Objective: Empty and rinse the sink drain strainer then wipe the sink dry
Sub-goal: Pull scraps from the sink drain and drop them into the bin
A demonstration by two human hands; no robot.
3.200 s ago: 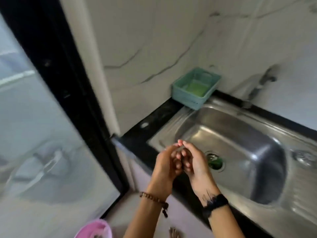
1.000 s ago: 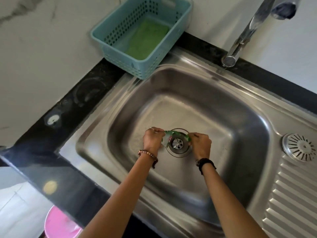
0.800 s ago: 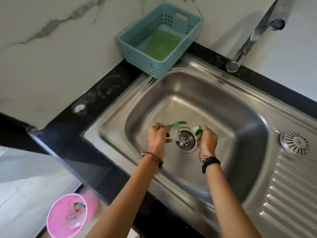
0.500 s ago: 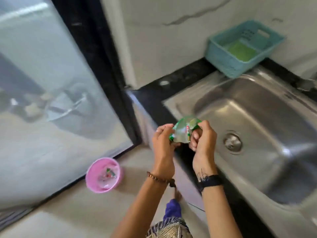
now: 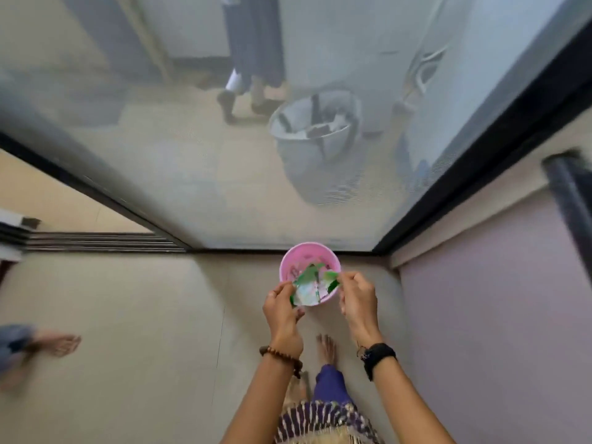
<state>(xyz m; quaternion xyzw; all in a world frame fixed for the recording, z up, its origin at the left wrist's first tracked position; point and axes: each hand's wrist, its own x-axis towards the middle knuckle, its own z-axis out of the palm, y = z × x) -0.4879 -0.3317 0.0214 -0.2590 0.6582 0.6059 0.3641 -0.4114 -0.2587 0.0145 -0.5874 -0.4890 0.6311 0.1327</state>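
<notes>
Landmark: a small pink bin (image 5: 288, 261) stands on the pale tiled floor (image 5: 144, 331), close against the black bottom rail (image 5: 256, 249) of a screen door (image 5: 198, 161).
Scrap: a crumpled green and white wrapper (image 5: 309, 288) is held right above the pink bin, covering the near part of its opening.
Left hand: the left hand (image 5: 282, 310) pinches the wrapper's left edge between thumb and curled fingers, at the bin's near left side.
Right hand: the right hand (image 5: 357, 299) pinches the wrapper's right green corner, at the bin's near right side; the two hands are apart, with the wrapper stretched between them.
Wrists: a brown bead bracelet (image 5: 282, 357) on the left wrist, a black band (image 5: 379, 355) on the right.
In the bin: some bits lie inside, mostly hidden by the wrapper; I cannot tell what they are.
Near the bin: the person's bare foot (image 5: 326, 349) is on the floor just this side of it.
Right of the bin: a lilac cabinet front (image 5: 496, 315).
Beyond the bin: through the screen, a grey bucket (image 5: 317, 145) with dark things in it, blurred.
Far left of the bin: another person's bare foot (image 5: 54, 344), blurred.
Sink and strainer: neither is in view.
</notes>
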